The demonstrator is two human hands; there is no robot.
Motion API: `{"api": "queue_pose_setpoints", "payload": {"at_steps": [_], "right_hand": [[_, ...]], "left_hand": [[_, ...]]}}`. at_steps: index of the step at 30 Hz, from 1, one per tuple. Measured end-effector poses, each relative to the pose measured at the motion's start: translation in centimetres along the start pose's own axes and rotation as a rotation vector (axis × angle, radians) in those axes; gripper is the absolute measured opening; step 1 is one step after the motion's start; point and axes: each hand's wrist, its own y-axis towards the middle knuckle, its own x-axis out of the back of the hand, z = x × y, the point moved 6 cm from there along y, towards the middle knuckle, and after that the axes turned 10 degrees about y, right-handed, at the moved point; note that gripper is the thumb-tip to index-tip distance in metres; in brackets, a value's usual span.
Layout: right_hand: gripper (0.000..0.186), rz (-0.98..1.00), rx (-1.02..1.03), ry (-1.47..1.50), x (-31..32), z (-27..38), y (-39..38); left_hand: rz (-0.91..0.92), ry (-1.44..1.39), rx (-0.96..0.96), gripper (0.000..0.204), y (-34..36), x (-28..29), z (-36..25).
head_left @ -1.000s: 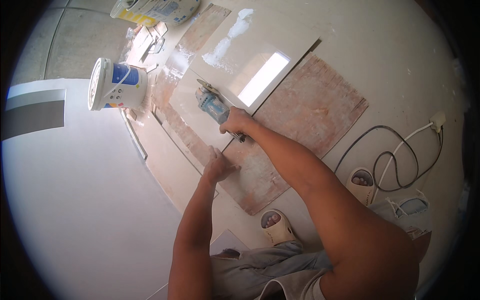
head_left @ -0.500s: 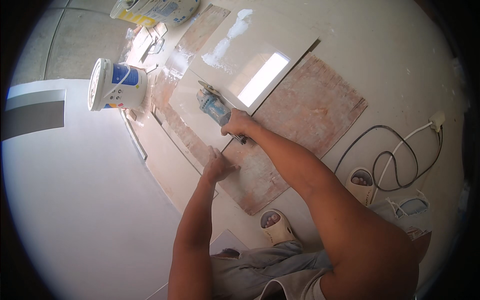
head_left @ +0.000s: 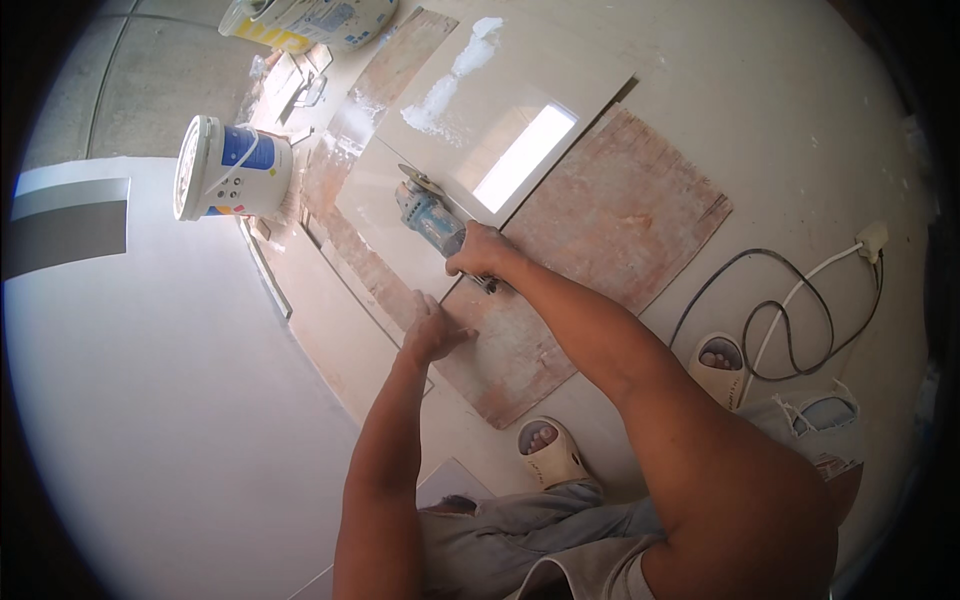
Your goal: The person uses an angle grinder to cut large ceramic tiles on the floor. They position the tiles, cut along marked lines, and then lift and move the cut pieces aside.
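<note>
My right hand [head_left: 484, 250] is wrapped round the body of a blue angle grinder [head_left: 430, 217]. The grinder's disc [head_left: 420, 180] is at the far end, over a glossy beige tile [head_left: 490, 110]. A thin line crosses the tile beside the grinder; whether it is cut right through, I cannot tell. At the near corner of the tile's nearer part [head_left: 385, 240], my left hand [head_left: 432, 332] rests with fingertips at the edge and thumb stretched to the right. The tile lies on a worn reddish board [head_left: 620, 210].
A white bucket [head_left: 265, 165] with a blue label lies tipped at the left, with more buckets [head_left: 340, 22] beyond. A black cable [head_left: 775, 252] loops at the right by a plug connector [head_left: 872, 240]. My sandalled feet [head_left: 552, 452] are near the board. A white wall [head_left: 170, 400] borders the left.
The angle grinder and my right hand have shifted very slightly nearer and to the right over the tile. My left hand keeps its place at the tile's edge.
</note>
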Motion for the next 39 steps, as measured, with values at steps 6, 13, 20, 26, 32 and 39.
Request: {"api": "queue_pose_setpoints", "payload": {"at_steps": [6, 13, 20, 26, 32, 39], "right_hand": [[0.086, -0.006, 0.012, -0.025, 0.1, -0.3, -0.4], [0.085, -0.017, 0.026, -0.021, 0.0, -0.3, -0.6], [0.085, -0.006, 0.025, -0.015, 0.2, -0.5, -1.3], [0.087, 0.014, 0.004, -0.044, 0.2, -0.8, -2.0], [0.087, 0.003, 0.003, -0.052, 0.0, -1.1, -1.9], [0.087, 0.008, 0.003, -0.040, 0.3, -1.2, -2.4]], "left_hand": [[-0.011, 0.014, 0.002, 0.129, -0.2, 0.2, -0.3], [-0.044, 0.015, -0.011, 0.128, 0.0, 0.1, -0.1], [-0.037, 0.011, -0.006, 0.130, 0.1, 0.0, 0.0], [-0.036, 0.065, -0.053, 0.133, 0.6, -0.5, 0.4], [-0.014, 0.081, -0.040, 0.132, 0.5, -0.4, 0.2], [0.002, 0.044, -0.023, 0.133, 0.0, 0.2, -0.1]]}}
